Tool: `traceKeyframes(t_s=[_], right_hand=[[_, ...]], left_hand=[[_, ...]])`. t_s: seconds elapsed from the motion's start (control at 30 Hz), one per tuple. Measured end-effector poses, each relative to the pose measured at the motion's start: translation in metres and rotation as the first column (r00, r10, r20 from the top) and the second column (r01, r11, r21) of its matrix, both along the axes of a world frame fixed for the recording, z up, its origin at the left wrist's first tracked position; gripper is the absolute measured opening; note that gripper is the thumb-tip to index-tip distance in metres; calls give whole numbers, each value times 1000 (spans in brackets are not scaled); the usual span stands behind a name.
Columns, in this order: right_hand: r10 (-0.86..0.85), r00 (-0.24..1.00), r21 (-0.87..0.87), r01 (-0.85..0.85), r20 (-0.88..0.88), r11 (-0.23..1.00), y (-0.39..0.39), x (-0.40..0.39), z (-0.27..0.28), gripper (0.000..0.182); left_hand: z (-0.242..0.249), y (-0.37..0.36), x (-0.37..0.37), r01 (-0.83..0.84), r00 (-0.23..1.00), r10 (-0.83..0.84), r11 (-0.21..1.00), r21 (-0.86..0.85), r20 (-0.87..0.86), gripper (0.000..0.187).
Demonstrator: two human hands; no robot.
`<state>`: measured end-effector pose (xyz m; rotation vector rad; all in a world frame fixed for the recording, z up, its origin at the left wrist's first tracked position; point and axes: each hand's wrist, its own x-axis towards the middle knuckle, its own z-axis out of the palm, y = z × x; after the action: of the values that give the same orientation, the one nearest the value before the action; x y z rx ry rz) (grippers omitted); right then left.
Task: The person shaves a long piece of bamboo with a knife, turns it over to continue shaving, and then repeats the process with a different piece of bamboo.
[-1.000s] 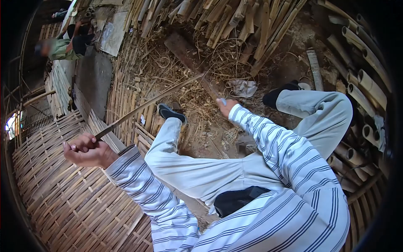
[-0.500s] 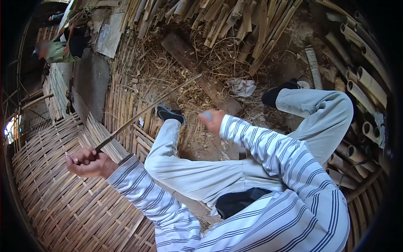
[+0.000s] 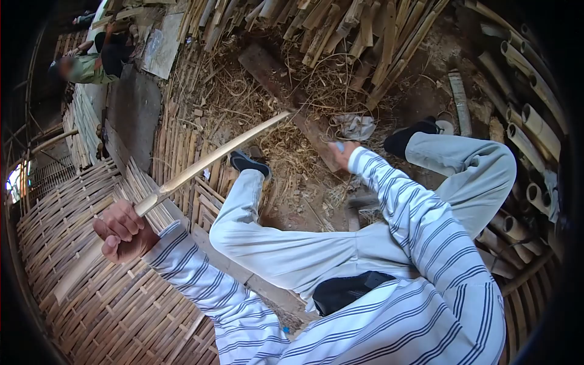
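Note:
My left hand [image 3: 125, 231] is closed in a fist around a long bamboo strip [image 3: 213, 157]. The strip's pale, broad face shows, and it slants up and right to a tip above the littered ground. Its other end [image 3: 79, 274] sticks out below the fist, over woven bamboo matting. My right hand [image 3: 345, 153] is closed near the lower end of a brown plank [image 3: 264, 68]. A small bluish bit shows at its fingers, but what it grips is not clear. Between the strip's tip and my right hand lie curled bamboo shavings [image 3: 277, 152].
Split bamboo pieces [image 3: 340, 27] are heaped at the top. Bamboo tubes [image 3: 538, 125] are stacked along the right. Woven bamboo matting [image 3: 152, 304] spreads at lower left. A crumpled white bag [image 3: 356, 126] lies near my foot. Another person [image 3: 91, 68] sits at upper left.
The strip has turned from its narrow edge to its pale broad face, and its rear end now shows past my left fist. My right hand has moved right and slightly up.

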<state>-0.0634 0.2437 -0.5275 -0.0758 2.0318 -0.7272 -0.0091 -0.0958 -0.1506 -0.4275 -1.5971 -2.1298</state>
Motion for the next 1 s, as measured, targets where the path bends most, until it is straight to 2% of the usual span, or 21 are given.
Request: traceKeyframes(t_s=[0.03, 0.1, 0.17, 0.2, 0.3, 0.33, 0.37, 0.43, 0.5, 0.57, 0.63, 0.7, 0.77, 0.87, 0.9, 0.97, 1.0], right_hand=[[-64, 997, 99, 59, 51, 993, 9, -2, -20, 75], [49, 997, 80, -54, 61, 995, 20, -3, -7, 76], [45, 999, -27, -46, -26, 999, 9, 13, -14, 76], [83, 996, -99, -84, -10, 992, 4, 6, 21, 75], [-75, 981, -13, 78, 178, 997, 5, 1, -1, 78], [-122, 983, 102, 108, 136, 989, 6, -3, -10, 82], [-26, 998, 89, 20, 65, 996, 14, -4, -17, 84], [26, 1000, 59, -27, 10, 998, 7, -5, -18, 80], [-5, 1000, -124, 3, -17, 992, -8, 0, 2, 75], [4, 998, -127, -11, -62, 992, -17, 1, 19, 67], [-21, 998, -77, 17, -58, 997, -22, 13, 6, 64], [-96, 995, -88, 94, -24, 992, -18, 18, -40, 65], [-40, 999, -80, 38, -23, 996, -27, 14, -33, 74], [-119, 991, -132, 125, 52, 983, -43, 21, 3, 71], [-108, 994, -153, 109, 15, 982, -45, 24, 16, 69], [-93, 994, -215, 77, -64, 974, -63, 42, 20, 63], [-130, 990, -368, 98, -62, 924, -62, 42, 53, 60]], left_hand=[[0, -3, -1, 11, 1000, -11, 1000, 4, -7, 30], [-1, -3, -1, 30, 999, -30, 999, 23, -19, 32], [-4, -1, -4, 14, 999, -12, 999, 38, -37, 31], [-4, -1, -2, 14, 1000, -14, 999, 28, -26, 31], [-1, -1, -4, 20, 999, -20, 1000, 9, -34, 30], [-1, 1, -6, 26, 999, -26, 1000, 7, -42, 30], [-1, 3, -9, 34, 998, -34, 999, 5, -49, 30], [0, 7, -15, 50, 996, -49, 999, 12, -72, 28], [-3, 8, -11, 68, 996, -67, 998, 10, -66, 26], [-3, 3, -13, 103, 991, -105, 994, -22, -86, 23], [-1, 12, -14, 54, 995, -57, 998, -33, -87, 20], [-1, 13, -13, 42, 995, -45, 999, -35, -89, 20], [2, 20, -18, 9, 997, -12, 999, -32, -82, 17], [2, 24, -17, 33, 998, -34, 999, -20, -55, 12], [3, 31, -21, 25, 998, -28, 999, -39, -63, 13], [5, 44, -24, 16, 998, -21, 997, -80, -61, 14], [5, 44, -24, 22, 998, -26, 998, -64, -61, 15]])
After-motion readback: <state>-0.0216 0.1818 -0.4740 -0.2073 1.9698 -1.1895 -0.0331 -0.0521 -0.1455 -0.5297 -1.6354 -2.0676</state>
